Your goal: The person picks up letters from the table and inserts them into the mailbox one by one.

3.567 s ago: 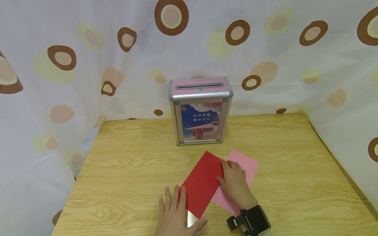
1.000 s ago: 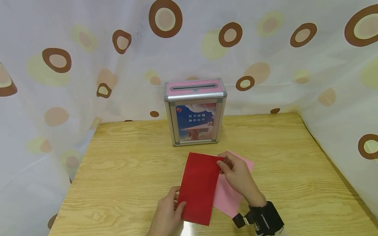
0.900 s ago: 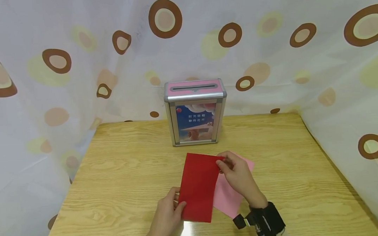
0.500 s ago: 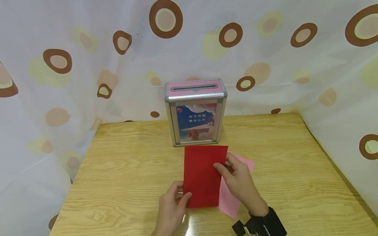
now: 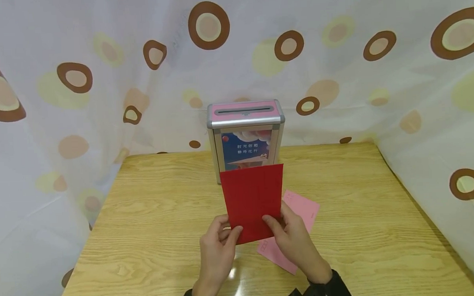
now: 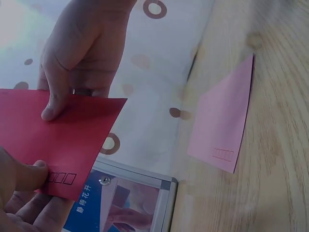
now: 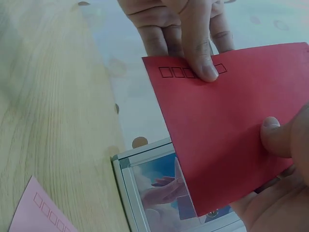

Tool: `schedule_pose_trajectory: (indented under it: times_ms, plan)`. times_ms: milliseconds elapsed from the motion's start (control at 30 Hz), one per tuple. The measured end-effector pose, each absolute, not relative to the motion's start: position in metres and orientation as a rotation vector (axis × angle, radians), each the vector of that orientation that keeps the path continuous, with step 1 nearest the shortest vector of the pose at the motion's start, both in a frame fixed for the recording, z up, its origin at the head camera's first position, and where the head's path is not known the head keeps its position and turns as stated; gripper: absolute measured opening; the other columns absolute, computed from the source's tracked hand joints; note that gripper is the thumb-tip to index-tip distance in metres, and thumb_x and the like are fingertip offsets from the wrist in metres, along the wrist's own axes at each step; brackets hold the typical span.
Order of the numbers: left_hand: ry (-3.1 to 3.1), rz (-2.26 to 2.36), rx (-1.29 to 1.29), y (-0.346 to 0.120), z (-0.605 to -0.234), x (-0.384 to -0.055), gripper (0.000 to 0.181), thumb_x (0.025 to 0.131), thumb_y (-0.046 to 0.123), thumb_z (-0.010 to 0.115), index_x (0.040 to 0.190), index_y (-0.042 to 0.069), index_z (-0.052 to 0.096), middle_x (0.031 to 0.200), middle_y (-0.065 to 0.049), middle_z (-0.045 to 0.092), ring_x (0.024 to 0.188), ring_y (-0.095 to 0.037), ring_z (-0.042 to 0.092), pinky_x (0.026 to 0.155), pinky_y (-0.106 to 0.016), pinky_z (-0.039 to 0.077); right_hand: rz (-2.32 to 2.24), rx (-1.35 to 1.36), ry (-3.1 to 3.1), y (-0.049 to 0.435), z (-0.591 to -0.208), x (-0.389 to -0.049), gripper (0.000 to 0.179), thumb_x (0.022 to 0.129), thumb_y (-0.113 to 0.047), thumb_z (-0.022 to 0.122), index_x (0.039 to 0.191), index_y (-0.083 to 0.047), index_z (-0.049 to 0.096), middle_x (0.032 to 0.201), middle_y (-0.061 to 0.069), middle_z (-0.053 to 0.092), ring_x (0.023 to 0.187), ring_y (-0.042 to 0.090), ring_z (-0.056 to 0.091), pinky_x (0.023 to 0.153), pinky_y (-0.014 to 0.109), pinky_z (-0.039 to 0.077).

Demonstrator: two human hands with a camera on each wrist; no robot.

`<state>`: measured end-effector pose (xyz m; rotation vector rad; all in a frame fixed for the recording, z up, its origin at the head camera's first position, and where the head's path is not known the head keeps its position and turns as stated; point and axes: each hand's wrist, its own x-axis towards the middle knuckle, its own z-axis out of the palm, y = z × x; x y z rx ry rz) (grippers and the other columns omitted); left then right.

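A red envelope [image 5: 253,200] with a row of small printed boxes is held up off the table in front of the letter box. My left hand [image 5: 218,250] pinches its lower left edge, thumb on the near face and fingers behind. On the lower right edge my right hand [image 5: 294,240] grips it the same way. Behind stands the letter box [image 5: 244,113], silver-framed with a pink top, a slot and a picture door; the envelope covers the door's lower part. A pink envelope [image 6: 219,118] lies on the table to the right, partly behind my right hand in the head view.
The wooden table [image 5: 157,222] runs back to a patterned curtain [image 5: 118,73] that also hangs along both sides. The letter box stands close to the back curtain. A small lock [image 5: 263,156] sits on its door.
The red envelope, flat on the table under my hands at first, has been lifted, turned upright and raised toward the letter box. My right hand has slid down its edge. The pink envelope stays put.
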<state>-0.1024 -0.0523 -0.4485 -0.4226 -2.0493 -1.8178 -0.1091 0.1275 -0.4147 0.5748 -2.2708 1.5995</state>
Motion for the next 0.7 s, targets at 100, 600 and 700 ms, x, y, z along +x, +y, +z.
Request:
schedule_pose_trajectory:
  times_ms: [100, 600, 700]
  plan:
    - [-2.046, -1.793, -0.459, -0.051, -0.446, -0.104, 0.027, 0.086, 0.001, 0.071, 0.11, 0.01, 0.062, 0.097, -0.011, 0.073, 0.077, -0.017, 0.071, 0.064, -0.03, 0.06, 1.58, 0.609, -2.266, 0.131, -0.418, -0.11, 0.033, 0.089, 0.009, 0.06, 0.12, -0.001, 0.053, 0.108, 0.017, 0.068, 0.094, 0.025, 0.069, 0.071, 0.04, 0.061]
    - [-1.938, -1.453, -0.732, -0.058, -0.379, -0.133, 0.03, 0.084, 0.0, 0.073, 0.112, 0.003, 0.063, 0.1, -0.012, 0.073, 0.084, -0.016, 0.07, 0.068, -0.033, 0.061, 1.275, 0.672, -2.268, 0.14, -0.417, -0.128, 0.035, 0.088, 0.005, 0.065, 0.12, -0.004, 0.055, 0.11, 0.01, 0.069, 0.102, 0.019, 0.065, 0.08, 0.041, 0.059]
    - [-1.876, -1.385, -0.784, -0.058, -0.359, -0.136, 0.029, 0.082, -0.003, 0.073, 0.109, 0.001, 0.063, 0.097, -0.014, 0.073, 0.084, -0.018, 0.07, 0.069, -0.033, 0.061, 1.229, 0.655, -2.269, 0.14, -0.414, -0.135, 0.032, 0.088, 0.004, 0.065, 0.118, -0.005, 0.058, 0.109, 0.009, 0.069, 0.1, 0.019, 0.066, 0.08, 0.04, 0.059]
